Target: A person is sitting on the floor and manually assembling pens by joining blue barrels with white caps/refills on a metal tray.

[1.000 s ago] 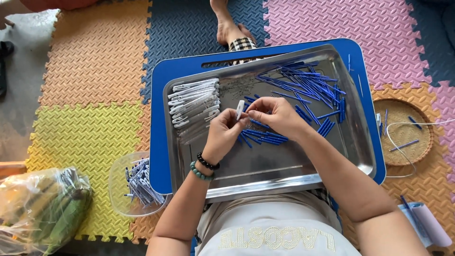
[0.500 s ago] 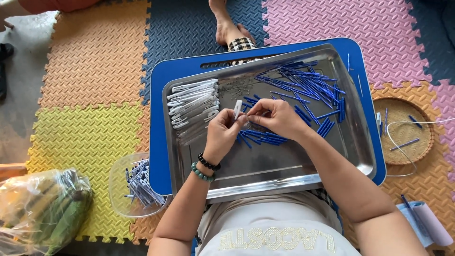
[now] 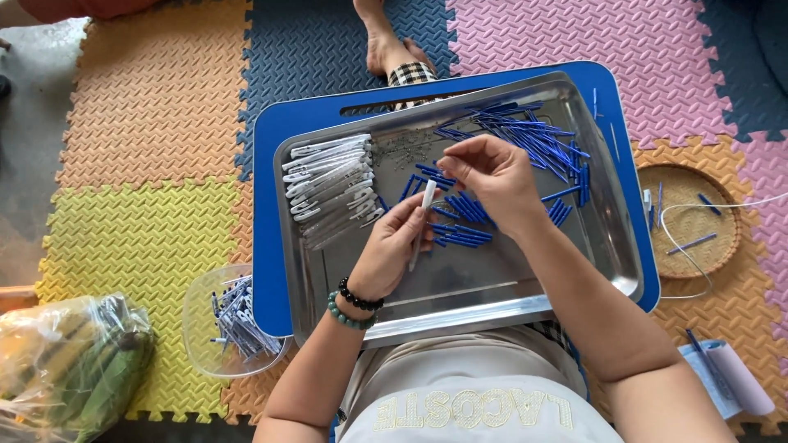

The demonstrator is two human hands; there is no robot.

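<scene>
A: What's nearest?
B: A clear plastic bowl (image 3: 234, 328) of finished pieces on the foam floor mat (image 3: 139, 156), beside the blue lap desk (image 3: 271, 246).
A: And the hands?
B: Over the steel tray (image 3: 484, 287), the left hand (image 3: 394, 250) grips a slim white tube (image 3: 423, 215); the right hand (image 3: 492, 176) pinches something small above it.
A: Farther?
B: White tubes (image 3: 328, 189) lie stacked left, loose blue rods (image 3: 525, 139) clutter the far corner.

Left hand (image 3: 394, 246) holds a white tube (image 3: 423, 221) over the steel tray (image 3: 492, 299); right hand (image 3: 492, 176) pinches nearby.
</scene>
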